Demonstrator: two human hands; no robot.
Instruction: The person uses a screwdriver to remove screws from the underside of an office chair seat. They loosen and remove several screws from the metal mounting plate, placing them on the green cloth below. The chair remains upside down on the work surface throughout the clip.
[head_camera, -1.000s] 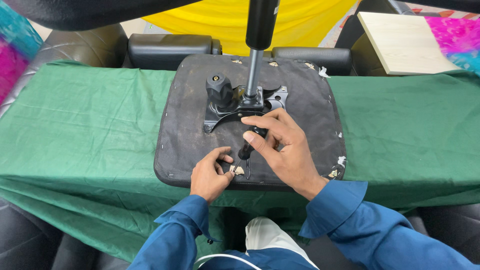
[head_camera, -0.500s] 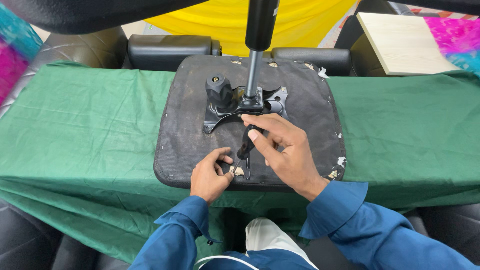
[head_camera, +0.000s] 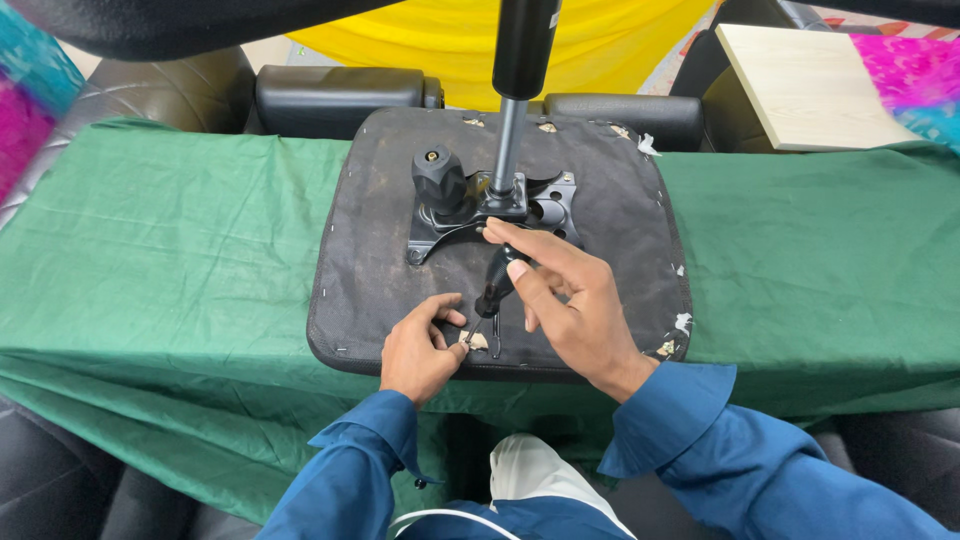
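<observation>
An upturned black chair seat (head_camera: 380, 240) lies on a table under a green cloth (head_camera: 180, 250). A metal mounting plate (head_camera: 545, 205), a black knob (head_camera: 438, 178) and a gas-lift column (head_camera: 510, 130) stand on its middle. My right hand (head_camera: 565, 300) grips a black-handled screwdriver (head_camera: 494, 285), its tip down at the seat's near edge. My left hand (head_camera: 420, 350) pinches the small spot at that tip, thumb and forefinger touching it. What sits under the tip is too small to tell.
Black armrest pads (head_camera: 340, 100) lie behind the seat. A pale wooden board (head_camera: 810, 85) rests at the back right. Yellow fabric (head_camera: 600, 40) hangs beyond, and bright pink and blue cloth (head_camera: 30, 110) shows at both sides. Torn fabric bits dot the seat's right edge.
My right hand has shifted its fingers along the screwdriver handle, rolling it slightly. The left hand and the seat have stayed in place.
</observation>
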